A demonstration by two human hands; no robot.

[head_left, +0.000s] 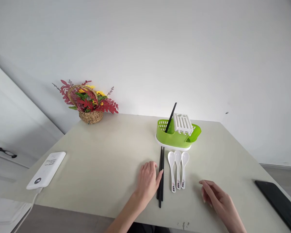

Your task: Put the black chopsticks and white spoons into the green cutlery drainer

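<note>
My left hand (pixel 146 179) rests on the table with its fingers loosely bent and its thumb out to the side. That thumb touches, or lies just over, several black chopsticks (pixel 162 181) laid side by side, and it does not grip them. To their right are three white spoons (pixel 178 170), bowls pointing away from me. My right hand (pixel 215 197) hovers at or just above the tabletop, right of the spoons, half curled with nothing visible in it. Behind the spoons stands a green utensil holder (pixel 169 139) with a white slotted rack (pixel 183 123); black chopsticks (pixel 171 117) lean in its left compartment.
A wicker basket of artificial flowers (pixel 91 117) stands at the table's back left. On the left edge lies a white power bank (pixel 47 170) with a cable. A black phone (pixel 277 200) is at the right edge. The wall borders the table's far side.
</note>
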